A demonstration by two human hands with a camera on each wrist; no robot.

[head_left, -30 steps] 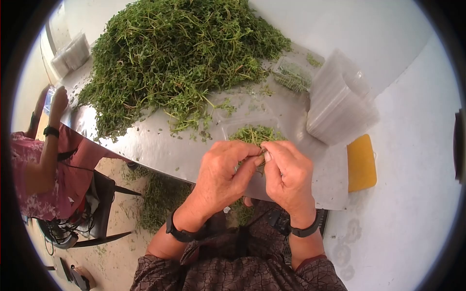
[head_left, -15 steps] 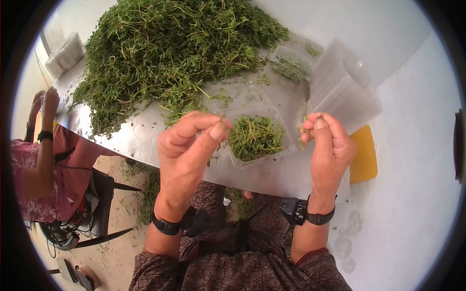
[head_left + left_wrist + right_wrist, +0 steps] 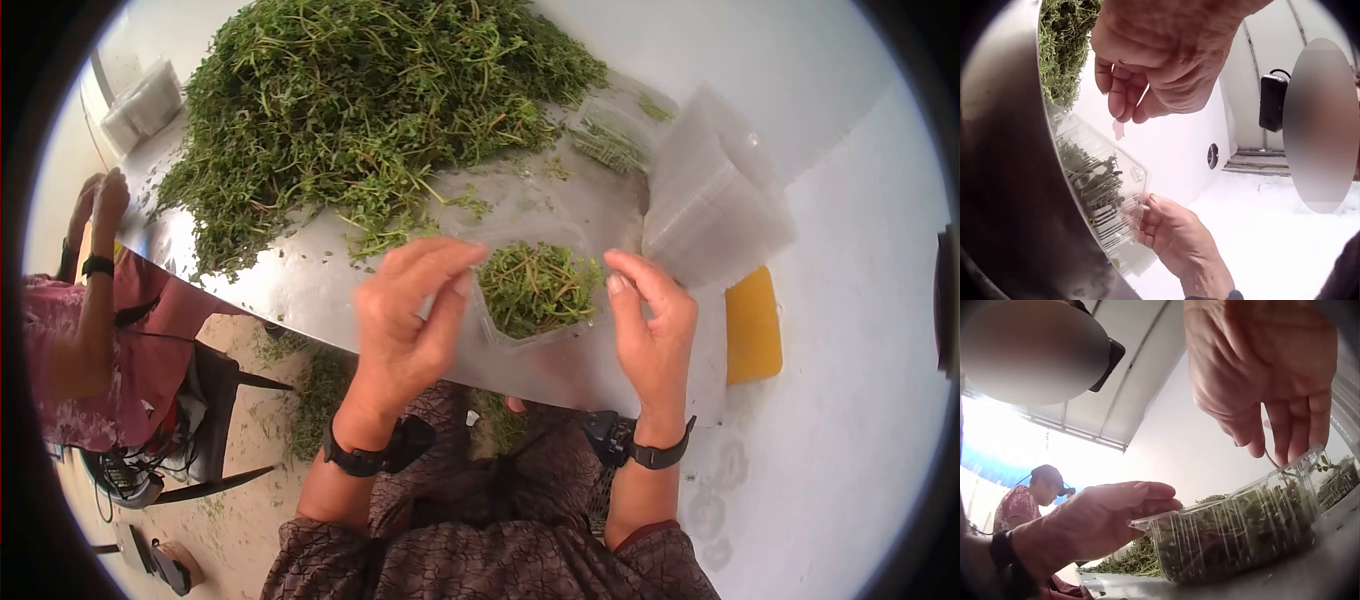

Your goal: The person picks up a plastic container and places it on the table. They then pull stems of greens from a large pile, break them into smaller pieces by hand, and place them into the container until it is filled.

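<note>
A clear plastic box [image 3: 540, 340] filled with cut green stems and leaves [image 3: 540, 285] sits on the metal table in front of the person. My left hand [image 3: 410, 315] is beside the box's left rim, fingers mostly straight and nothing visible between them. At the opposite rim is my right hand [image 3: 655, 325], its thumb and fingers apart and fingertips close over the edge. In the right wrist view a thin stem [image 3: 1269, 457] shows between the right thumb and fingers, and a leafy sprig [image 3: 1324, 464] pokes up beside those fingertips.
A large heap of leafy greens [image 3: 370, 130] covers the back of the table [image 3: 330, 300]. Stacked clear boxes [image 3: 715, 190], a filled box [image 3: 610, 140] and a yellow object [image 3: 753, 325] are at the right. Another person [image 3: 75, 360] works at the left; greens lie on the floor.
The hands were together over the box, pinching a sprig, then parted to either side with bits of stem. Now they have come inward to the box's rims, fingers loosened.
</note>
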